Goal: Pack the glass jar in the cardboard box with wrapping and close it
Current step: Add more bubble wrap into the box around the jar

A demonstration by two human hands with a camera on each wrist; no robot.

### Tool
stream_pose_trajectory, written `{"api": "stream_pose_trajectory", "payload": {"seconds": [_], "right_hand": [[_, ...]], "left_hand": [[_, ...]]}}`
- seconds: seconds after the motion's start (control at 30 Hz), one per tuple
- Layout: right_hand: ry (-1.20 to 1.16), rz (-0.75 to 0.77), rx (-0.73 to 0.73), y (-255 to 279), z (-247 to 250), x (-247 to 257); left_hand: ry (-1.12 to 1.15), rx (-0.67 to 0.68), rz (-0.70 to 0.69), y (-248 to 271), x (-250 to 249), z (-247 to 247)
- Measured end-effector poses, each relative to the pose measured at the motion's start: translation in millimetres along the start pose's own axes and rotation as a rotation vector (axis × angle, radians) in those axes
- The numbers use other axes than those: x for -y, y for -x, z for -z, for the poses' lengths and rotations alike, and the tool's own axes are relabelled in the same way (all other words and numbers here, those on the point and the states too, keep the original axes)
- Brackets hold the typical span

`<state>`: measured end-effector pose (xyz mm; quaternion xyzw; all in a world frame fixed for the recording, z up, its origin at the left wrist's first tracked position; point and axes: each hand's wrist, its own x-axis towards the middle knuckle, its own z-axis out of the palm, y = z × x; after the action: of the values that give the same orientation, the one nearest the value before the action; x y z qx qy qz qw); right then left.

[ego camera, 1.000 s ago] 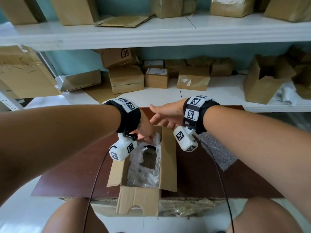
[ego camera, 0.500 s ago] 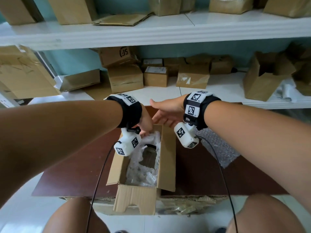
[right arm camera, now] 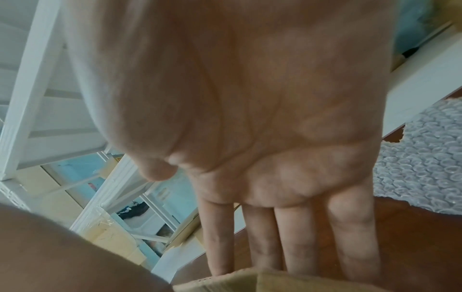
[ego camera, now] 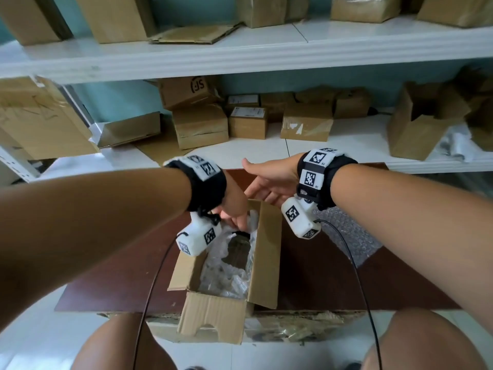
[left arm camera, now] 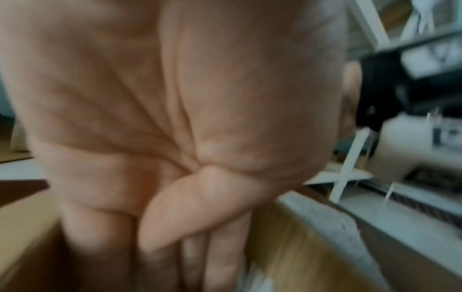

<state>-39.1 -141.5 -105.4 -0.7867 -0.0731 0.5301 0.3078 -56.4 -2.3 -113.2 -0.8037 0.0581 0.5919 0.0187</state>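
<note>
The open cardboard box [ego camera: 264,252] stands on a dark red-brown table [ego camera: 333,284]. Inside it the glass jar [ego camera: 238,249] lies bedded in clear bubble wrap [ego camera: 224,279], showing only as a dark patch. My left hand [ego camera: 236,217] reaches down into the far end of the box, its straight fingers [left arm camera: 220,256] pointing down at the wrap and its thumb folded across the palm. My right hand [ego camera: 269,188] hovers flat at the far end of the box. Its fingers [right arm camera: 295,237] are straight, and their tips disappear behind a cardboard edge [right arm camera: 250,280].
A loose sheet of bubble wrap [ego camera: 349,236] lies on the table right of the box. The box's near flap [ego camera: 213,319] hangs over the table's front edge. White shelves [ego camera: 346,145] behind the table carry several cardboard boxes.
My left hand has dipped a little deeper into the far end of the box. The right hand stays at the far edge, barely moved.
</note>
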Motion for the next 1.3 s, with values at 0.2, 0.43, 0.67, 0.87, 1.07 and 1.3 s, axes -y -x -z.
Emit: {"api": "stream_pose_trajectory", "payload": {"seconds": [0.2, 0.43, 0.67, 0.87, 1.07, 1.3], "right_hand": [[-0.095, 0.027, -0.049, 7.2, -6.6, -4.2], [0.069, -0.07, -0.56, 32.0, -1.2, -53.7], [0.376, -0.411, -0.52, 8.0, -18.3, -158.4], [0.388, -0.369, -0.618, 7.5, -36.1, -162.2], [0.093, -0.298, -1.085, 24.5, -31.6, -156.9], [-0.139, 0.145, -1.401, 59.4, -30.2, -108.6]], "left_hand": [[0.116, -0.032, -0.062, -6.8, 5.9, -4.6], [-0.102, -0.693, -0.302, 64.4, 13.2, -8.1], [-0.387, -0.682, -0.178, 42.8, 29.6, -33.5], [-0.31, -0.707, -0.072, 47.3, 33.7, -39.7], [-0.433, -0.607, 0.065, 53.3, 43.2, -42.1], [-0.257, -0.887, -0.134, 70.2, 50.1, -35.4]]}}
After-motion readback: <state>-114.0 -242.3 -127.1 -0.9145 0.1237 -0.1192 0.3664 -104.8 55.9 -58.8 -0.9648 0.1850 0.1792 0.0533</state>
